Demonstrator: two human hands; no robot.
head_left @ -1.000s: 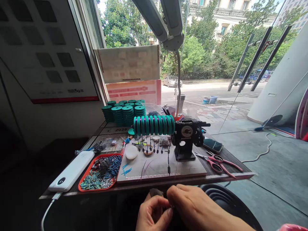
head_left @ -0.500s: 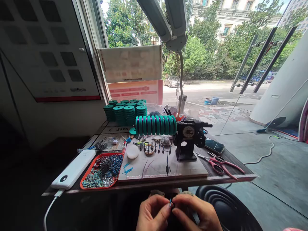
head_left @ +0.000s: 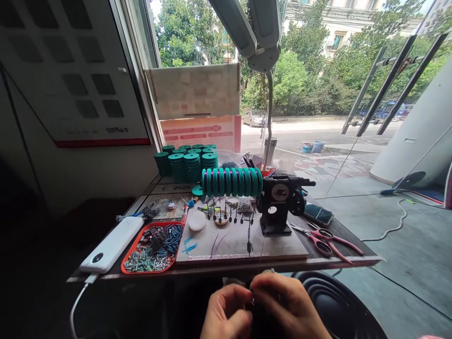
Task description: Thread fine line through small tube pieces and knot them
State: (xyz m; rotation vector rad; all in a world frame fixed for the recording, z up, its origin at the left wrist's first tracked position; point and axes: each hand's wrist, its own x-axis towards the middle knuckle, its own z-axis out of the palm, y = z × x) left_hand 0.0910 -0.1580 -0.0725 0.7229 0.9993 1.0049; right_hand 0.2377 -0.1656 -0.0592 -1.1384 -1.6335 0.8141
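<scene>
Below the table's front edge, my left hand (head_left: 229, 311) is closed, thumb and forefinger pinched together. My right hand (head_left: 287, 301) meets it fingertip to fingertip, its fingers closed and slightly blurred. Only a tiny glint shows between them, so what they hold cannot be made out. Above them on the table stands a black winding device (head_left: 278, 202) with a row of green spools (head_left: 231, 182) on its shaft. Small dark weights (head_left: 249, 247) hang on lines from the spools. A thin line runs down from the device towards my hands.
A red tray (head_left: 123, 263) of small metal and coloured parts lies at left beside a white power bank (head_left: 111, 245). Pink-handled scissors (head_left: 326, 242) and a phone (head_left: 318, 213) lie at right. Stacked green spools (head_left: 191, 167) stand behind; a lamp (head_left: 264, 59) hangs above.
My fingers have shifted, and the small blue piece seen between the fingertips before is now hidden. The right hand has risen slightly. The whole view has shifted a little.
</scene>
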